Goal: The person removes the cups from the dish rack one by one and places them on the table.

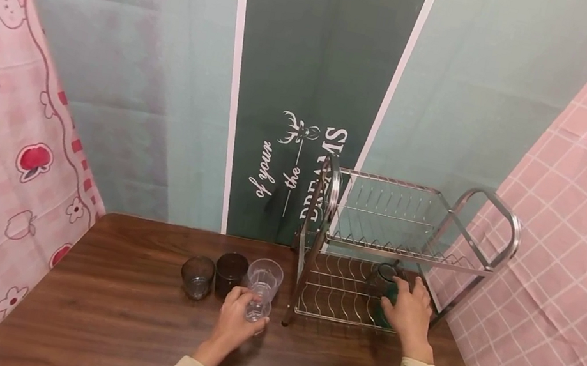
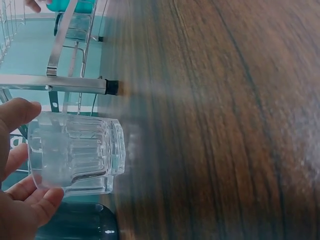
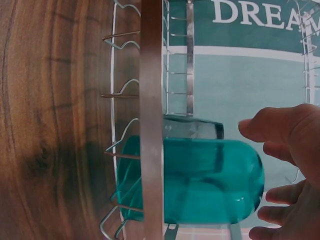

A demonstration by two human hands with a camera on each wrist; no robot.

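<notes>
My left hand (image 1: 234, 321) grips a clear faceted glass (image 2: 75, 152) near its rim, thumb on one side and fingers on the other. The glass stands upright, its base low over the table. Just behind it is another clear glass (image 1: 268, 271). My right hand (image 1: 411, 313) is at the right end of the rack's lower tier, fingers spread around the upper end of a teal glass (image 3: 215, 180). In the right wrist view a gap shows between thumb and glass. The teal glass stands upside down in the rack, with a grey glass (image 3: 192, 128) behind it.
A two-tier metal dish rack (image 1: 404, 253) stands at the right of the wooden table (image 1: 104, 307); its front bar crosses before the teal glass. Left of the clear glasses are a dark glass (image 1: 231, 271) and a smoky glass (image 1: 197, 278). Curtains hang behind and at both sides.
</notes>
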